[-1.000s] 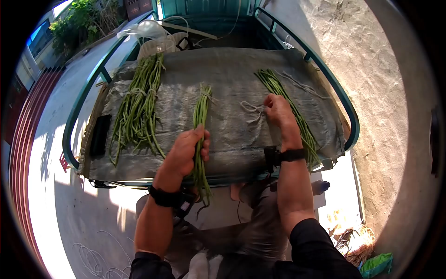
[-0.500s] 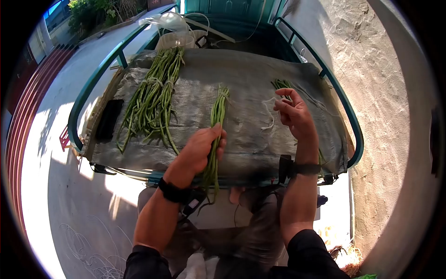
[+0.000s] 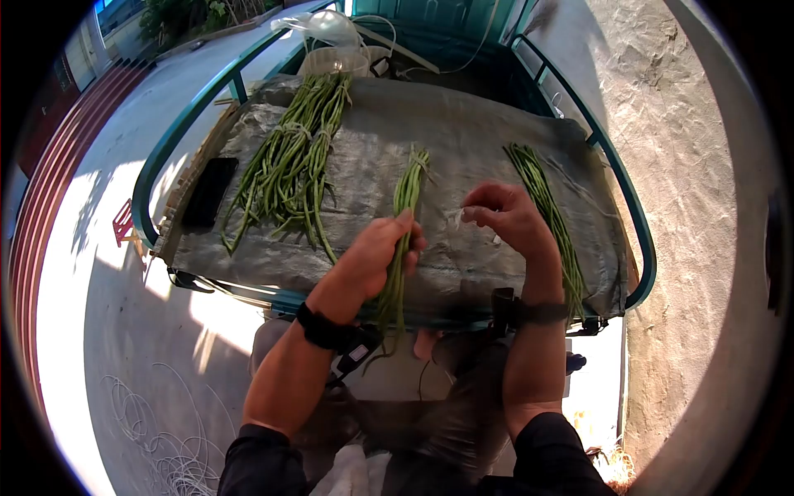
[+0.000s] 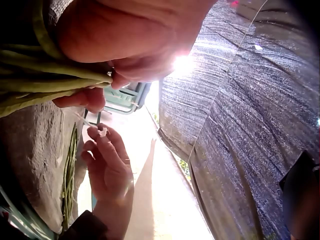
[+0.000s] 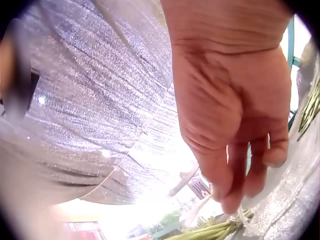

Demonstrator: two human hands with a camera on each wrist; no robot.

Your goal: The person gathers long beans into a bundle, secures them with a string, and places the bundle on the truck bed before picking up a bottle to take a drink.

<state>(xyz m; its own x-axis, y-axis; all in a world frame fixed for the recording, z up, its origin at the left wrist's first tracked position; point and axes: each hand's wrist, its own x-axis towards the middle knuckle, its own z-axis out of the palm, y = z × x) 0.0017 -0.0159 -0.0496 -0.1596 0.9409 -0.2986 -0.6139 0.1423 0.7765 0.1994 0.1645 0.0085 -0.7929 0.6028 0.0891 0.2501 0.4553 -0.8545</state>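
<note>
Head view: strong sun, w/ the concrete ground [image 3: 70, 331] at left blown out white in patches and the rough wall [image 3: 662, 107] partly sunlit; grey sheet [image 3: 463, 116] mostly shaded, dull sheen. Fisheye bends the edges — corners go black. L wrist cam: harsh flare by the left hand [image 4: 125, 40], yardlong beans [image 4: 50, 80] dim, bg washed out. R wrist cam: hazy, overexposed low centre, dark shape [image 5: 20, 80] at left v. blurred.

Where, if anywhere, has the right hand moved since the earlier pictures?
Yes, the right hand has moved left, away from the green rail at right.
</note>
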